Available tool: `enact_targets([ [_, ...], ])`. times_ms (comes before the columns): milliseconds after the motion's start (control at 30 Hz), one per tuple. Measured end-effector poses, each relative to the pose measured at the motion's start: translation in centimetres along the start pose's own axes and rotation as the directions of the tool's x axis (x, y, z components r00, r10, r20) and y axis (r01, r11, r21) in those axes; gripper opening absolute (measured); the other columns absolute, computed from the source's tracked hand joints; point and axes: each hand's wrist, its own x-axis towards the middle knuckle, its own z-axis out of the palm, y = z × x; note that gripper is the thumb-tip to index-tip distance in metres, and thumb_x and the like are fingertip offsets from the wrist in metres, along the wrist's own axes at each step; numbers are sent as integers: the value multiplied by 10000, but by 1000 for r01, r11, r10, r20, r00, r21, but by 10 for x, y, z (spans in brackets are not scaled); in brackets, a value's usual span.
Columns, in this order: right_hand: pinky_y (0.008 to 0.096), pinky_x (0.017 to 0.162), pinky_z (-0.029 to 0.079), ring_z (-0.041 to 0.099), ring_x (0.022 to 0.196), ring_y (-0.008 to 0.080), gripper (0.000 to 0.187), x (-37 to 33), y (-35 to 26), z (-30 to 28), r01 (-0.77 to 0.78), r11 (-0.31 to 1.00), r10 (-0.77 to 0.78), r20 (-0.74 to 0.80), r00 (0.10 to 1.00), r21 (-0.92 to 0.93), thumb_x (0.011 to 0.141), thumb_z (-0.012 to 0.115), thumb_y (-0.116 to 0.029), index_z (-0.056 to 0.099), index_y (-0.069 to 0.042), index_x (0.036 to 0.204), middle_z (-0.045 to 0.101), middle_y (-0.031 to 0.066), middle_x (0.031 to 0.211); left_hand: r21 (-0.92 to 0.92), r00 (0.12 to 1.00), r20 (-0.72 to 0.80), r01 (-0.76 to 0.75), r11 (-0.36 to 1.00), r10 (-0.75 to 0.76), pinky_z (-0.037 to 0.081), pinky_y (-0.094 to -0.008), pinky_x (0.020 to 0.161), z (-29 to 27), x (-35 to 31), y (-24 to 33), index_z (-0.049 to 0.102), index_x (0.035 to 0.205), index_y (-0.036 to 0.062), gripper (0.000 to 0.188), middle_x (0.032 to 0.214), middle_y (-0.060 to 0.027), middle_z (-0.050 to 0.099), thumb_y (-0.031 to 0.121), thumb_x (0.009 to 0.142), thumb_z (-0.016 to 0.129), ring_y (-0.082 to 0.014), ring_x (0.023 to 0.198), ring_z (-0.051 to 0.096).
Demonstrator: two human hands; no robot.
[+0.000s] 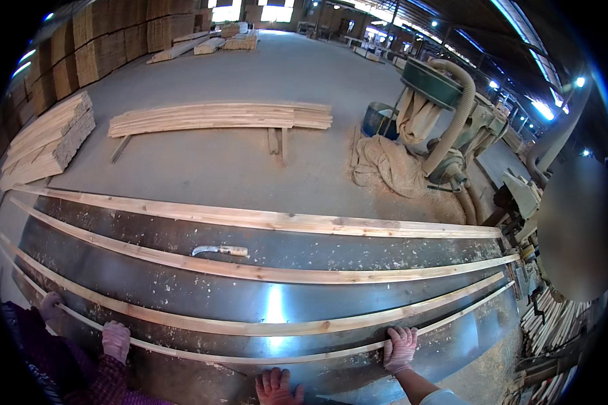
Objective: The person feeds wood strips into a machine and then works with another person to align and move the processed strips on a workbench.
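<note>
My right hand [400, 349], in a thin pale glove, is closed over a narrow wooden strip [290, 360] along the near side of a dark metal tabletop [358, 300]. My left hand [277, 388], with its fingers apart, is low at the table's near edge, just below that strip and not holding it. A co-worker at the left has two gloved hands [116, 341] on the same strip. Farther across the table lie more long strips: a second strip [250, 329], a third strip [284, 274] and a wider far board [277, 219].
A curved-blade tool with a wooden handle [232, 250] lies between the far strips. Beyond the table, a stack of boards [216, 116] rests on supports. A dust collector [436, 84] with a ribbed hose stands back right; another lumber stack [54, 138] is at left. A blurred shape [577, 229] is at far right.
</note>
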Motion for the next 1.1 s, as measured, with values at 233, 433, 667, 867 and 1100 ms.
enact_targets([
  [233,643,1186,167,444,1259,438,442,-1,-2,5,-9,999,9,9,1000,36,902,519,-325,559,-70,1261,541,199,1281,-122,996,-70,-67,990,59,318,-594,1143,-15,13,5,630,1279,129,650,1368,-139,562,481,744,741,-390,1324,458],
  [433,659,1151,202,467,1217,426,485,-3,1,4,-7,1000,8,46,999,-9,918,474,-434,538,-82,1245,545,184,1256,-135,978,-204,-71,988,43,409,-590,1051,-34,31,13,670,1108,109,473,1178,-120,617,363,717,749,-369,1154,554],
  [667,674,1138,211,480,1208,435,486,-5,7,11,25,999,-22,63,998,-44,925,464,-429,505,-86,1268,543,194,1258,-166,987,-161,-49,985,22,440,-523,1022,-38,46,-1,667,1069,120,335,1110,-111,637,322,801,661,-339,1103,581],
  [867,656,1131,248,504,1192,441,452,8,5,12,80,993,-75,54,996,-91,952,425,-383,525,-56,1247,567,210,1255,-141,990,-139,-10,990,-10,456,-497,985,-60,65,-110,669,988,126,247,1036,-98,639,283,802,629,-323,1056,590],
  [1100,661,1130,253,504,1188,436,460,6,-3,8,35,995,-29,72,997,-91,954,420,-401,523,-62,1248,565,201,1240,-157,989,-71,118,981,-130,475,-466,942,-106,74,-381,670,894,133,160,949,-83,642,238,802,592,-304,1002,600],
])
